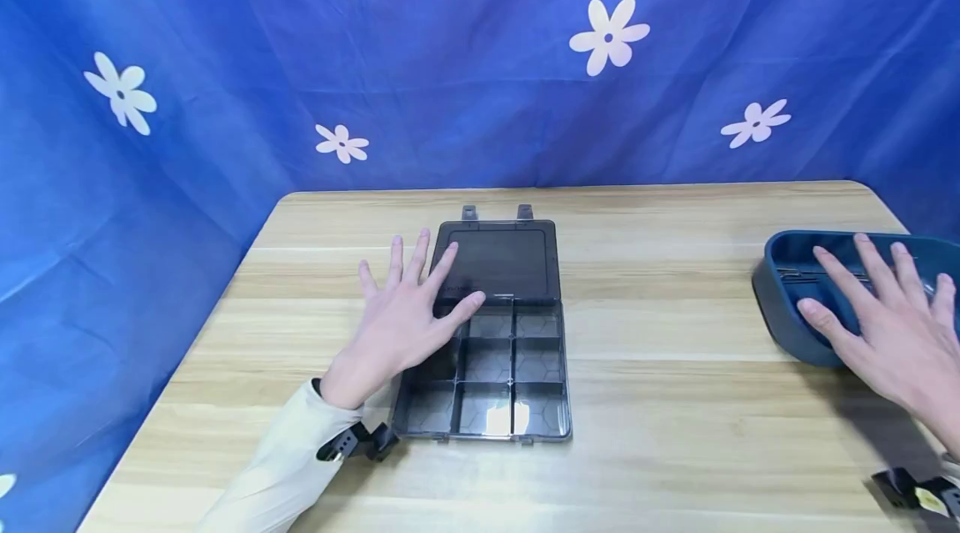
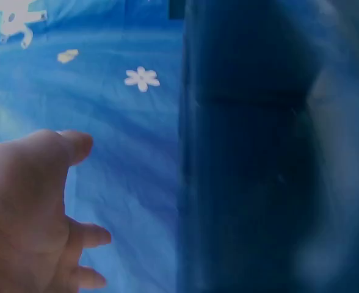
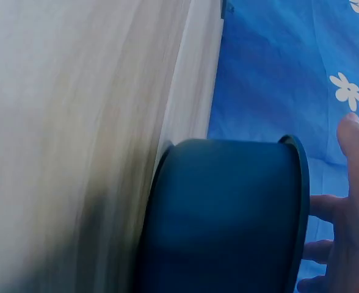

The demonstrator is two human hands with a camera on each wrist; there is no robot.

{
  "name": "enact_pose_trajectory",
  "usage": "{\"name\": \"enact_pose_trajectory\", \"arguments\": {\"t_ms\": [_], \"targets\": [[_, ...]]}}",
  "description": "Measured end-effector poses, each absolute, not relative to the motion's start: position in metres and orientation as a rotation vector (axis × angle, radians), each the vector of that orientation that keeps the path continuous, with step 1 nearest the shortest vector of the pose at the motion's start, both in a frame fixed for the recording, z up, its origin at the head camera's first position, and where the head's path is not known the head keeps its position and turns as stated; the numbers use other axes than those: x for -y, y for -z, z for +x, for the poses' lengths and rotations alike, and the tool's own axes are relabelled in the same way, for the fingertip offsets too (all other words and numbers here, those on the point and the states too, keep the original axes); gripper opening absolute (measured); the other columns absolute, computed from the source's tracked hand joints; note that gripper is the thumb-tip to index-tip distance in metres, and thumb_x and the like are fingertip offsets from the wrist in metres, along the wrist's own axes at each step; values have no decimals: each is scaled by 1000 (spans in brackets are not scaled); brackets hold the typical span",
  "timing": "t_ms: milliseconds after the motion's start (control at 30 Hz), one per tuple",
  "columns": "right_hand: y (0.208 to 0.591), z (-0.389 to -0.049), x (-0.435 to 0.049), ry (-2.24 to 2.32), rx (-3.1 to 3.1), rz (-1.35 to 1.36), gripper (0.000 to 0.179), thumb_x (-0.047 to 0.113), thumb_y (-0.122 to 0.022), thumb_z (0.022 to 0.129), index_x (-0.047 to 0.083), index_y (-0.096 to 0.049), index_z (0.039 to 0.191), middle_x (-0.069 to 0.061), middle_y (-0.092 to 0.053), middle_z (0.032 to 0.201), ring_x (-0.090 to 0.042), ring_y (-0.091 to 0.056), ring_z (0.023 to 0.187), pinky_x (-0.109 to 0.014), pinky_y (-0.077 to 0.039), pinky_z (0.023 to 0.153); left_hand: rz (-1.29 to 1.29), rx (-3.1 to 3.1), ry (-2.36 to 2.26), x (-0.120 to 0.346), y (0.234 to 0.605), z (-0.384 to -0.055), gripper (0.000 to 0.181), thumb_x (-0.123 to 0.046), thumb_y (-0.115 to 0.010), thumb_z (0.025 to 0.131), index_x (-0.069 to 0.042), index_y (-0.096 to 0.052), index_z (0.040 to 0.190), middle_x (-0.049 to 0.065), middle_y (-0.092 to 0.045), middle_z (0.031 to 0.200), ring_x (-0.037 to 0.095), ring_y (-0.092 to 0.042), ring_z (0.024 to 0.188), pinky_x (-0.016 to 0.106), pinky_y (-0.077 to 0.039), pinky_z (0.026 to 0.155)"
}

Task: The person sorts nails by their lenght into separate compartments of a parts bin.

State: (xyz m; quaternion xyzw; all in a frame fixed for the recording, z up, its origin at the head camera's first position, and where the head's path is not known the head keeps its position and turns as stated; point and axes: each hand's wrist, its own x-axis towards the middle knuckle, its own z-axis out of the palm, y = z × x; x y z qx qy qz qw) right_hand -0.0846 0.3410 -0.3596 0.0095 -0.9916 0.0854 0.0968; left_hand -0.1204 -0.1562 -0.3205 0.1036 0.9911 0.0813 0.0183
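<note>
In the head view my left hand (image 1: 401,316) is spread with straight fingers over the left side of a dark see-through compartment box (image 1: 487,362). The box lies with its lid (image 1: 498,262) folded back, away from me, and its small sections face up. My right hand (image 1: 896,324), fingers also spread, is above a dark blue bin (image 1: 780,316) at the right. Thin metal pieces (image 1: 798,275) lie inside the bin; their kind is hard to make out, and the hand hides part of the inside. Neither hand holds anything.
A pale wooden table (image 1: 660,433) carries both containers, with bare wood between them. Behind and to the left hangs a blue cloth (image 1: 465,57) with white flowers. Each wrist wears a black camera mount, one on the left wrist (image 1: 360,439).
</note>
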Motion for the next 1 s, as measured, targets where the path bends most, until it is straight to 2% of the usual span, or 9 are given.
{"name": "enact_pose_trajectory", "arguments": {"t_ms": [333, 500, 633, 767, 1000], "targets": [[370, -71, -365, -444, 2780, -26, 71, 55, -34, 100, 11, -21, 154, -22, 0, 160, -42, 13, 145, -59, 11, 115, 530, -3006, -305, 128, 298, -109, 77, -71, -27, 93, -26, -20, 155, 8, -6, 162, 35, 4, 148, 68, -1, 112], [377, -63, -378, -532, 2728, -115, 65, 50, -33, 102, 10, -23, 153, -17, 1, 161, -39, 7, 147, -56, 7, 117, 674, -2979, -309, 98, 296, -108, 76, -68, -27, 95, -21, -20, 155, 10, -6, 161, 36, 1, 147, 59, -2, 116], [383, -58, -383, -547, 2736, -139, 61, 45, -33, 103, 9, -25, 152, -17, 1, 161, -36, 6, 148, -54, 6, 118, 815, -2932, -276, 70, 297, -104, 77, -65, -29, 96, -16, -20, 155, 11, -7, 161, 36, -2, 147, 53, -8, 118], [398, -57, -396, -494, 2728, -193, 64, 50, -32, 102, 12, -23, 153, -15, 1, 162, -36, 5, 148, -55, 6, 118, 939, -2892, -214, 44, 295, -101, 78, -64, -28, 97, -13, -20, 155, 11, -7, 161, 35, -2, 147, 50, -11, 119], [451, -72, -451, -487, 2550, -197, 55, 45, -44, 100, 22, -35, 150, -9, -22, 159, -33, -15, 147, -50, -7, 120, 1058, -2844, -157, 12, 301, -101, 75, -61, -25, 99, -11, -20, 154, 11, -9, 161, 32, -3, 148, 46, -10, 120]]}}
